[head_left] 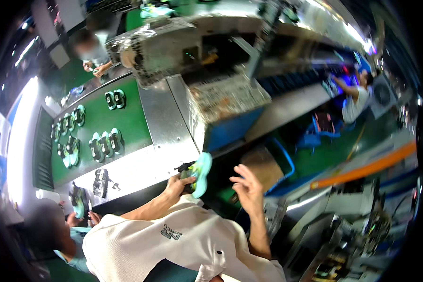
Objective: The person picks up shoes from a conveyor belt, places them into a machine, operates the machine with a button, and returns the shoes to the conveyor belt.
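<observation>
My left hand (176, 187) grips a shoe (202, 175) by its dark upper, with the mint-green sole turned toward the right. Black laces or straps stick out at the shoe's left side. To the right of the shoe, my right hand (248, 190) is raised with its fingers apart and nothing in them. A gap lies between that hand and the sole. The shoe is held in front of the metal edge of the work line, close to my body.
Several similar shoes stand on a green conveyor belt (135, 117) at left. A box-like machine (230, 105) rises ahead. A black bundle (101, 183) lies on the white ledge. Co-workers are at near left, far left and far right. A blue-rimmed bin (286, 157) stands at right.
</observation>
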Available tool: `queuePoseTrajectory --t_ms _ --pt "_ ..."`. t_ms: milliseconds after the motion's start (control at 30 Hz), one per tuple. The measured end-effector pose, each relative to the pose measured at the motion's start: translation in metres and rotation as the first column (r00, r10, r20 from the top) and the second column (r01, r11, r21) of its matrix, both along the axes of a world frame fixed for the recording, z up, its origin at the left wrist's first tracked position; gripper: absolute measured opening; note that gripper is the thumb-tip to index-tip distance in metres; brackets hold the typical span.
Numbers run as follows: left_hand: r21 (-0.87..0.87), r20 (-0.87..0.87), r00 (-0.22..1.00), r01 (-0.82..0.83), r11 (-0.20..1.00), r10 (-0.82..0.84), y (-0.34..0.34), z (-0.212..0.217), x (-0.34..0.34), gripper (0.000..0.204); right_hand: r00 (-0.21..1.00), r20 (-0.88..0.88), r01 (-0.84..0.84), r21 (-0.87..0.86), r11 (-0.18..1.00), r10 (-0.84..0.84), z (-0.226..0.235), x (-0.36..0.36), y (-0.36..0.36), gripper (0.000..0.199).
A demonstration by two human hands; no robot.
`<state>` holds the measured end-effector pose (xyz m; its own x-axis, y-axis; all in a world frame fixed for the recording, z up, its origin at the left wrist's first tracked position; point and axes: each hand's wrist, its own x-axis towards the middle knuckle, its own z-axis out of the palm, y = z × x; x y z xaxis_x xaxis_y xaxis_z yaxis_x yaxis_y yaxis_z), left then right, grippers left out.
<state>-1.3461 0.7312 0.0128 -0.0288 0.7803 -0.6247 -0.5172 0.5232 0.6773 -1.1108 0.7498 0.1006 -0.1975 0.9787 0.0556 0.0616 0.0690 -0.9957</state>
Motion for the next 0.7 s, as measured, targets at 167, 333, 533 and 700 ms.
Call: queuePoseTrajectory --t_ms 167,333,533,700 --pt "-0.022 -0.221 0.896 -0.4 0.916 0.386 0.03 -0.07 -0.118 0.032 0.975 0.222 -0.062 0.305 0.95 -0.008 0.123 -0.068 0.141 0.037" --pt "0.052 -0.444 0.716 -0.579 0.814 0.538 0.096 -0.138 -0.229 0.033 0.92 0.392 -0.237 0.548 0.802 0.005 0.212 -0.198 0.284 0.031" --pt "-0.022 -0.895 0.404 -0.462 0.887 0.188 0.165 -0.179 -0.309 0.059 0.652 0.734 -0.446 0.574 0.687 -0.189 0.26 -0.354 0.431 0.075" --pt "0.054 -0.975 0.158 -0.521 0.852 0.159 0.156 -0.238 -0.317 0.06 0.57 0.797 -0.444 0.506 0.74 -0.203 0.237 -0.42 0.494 0.069"
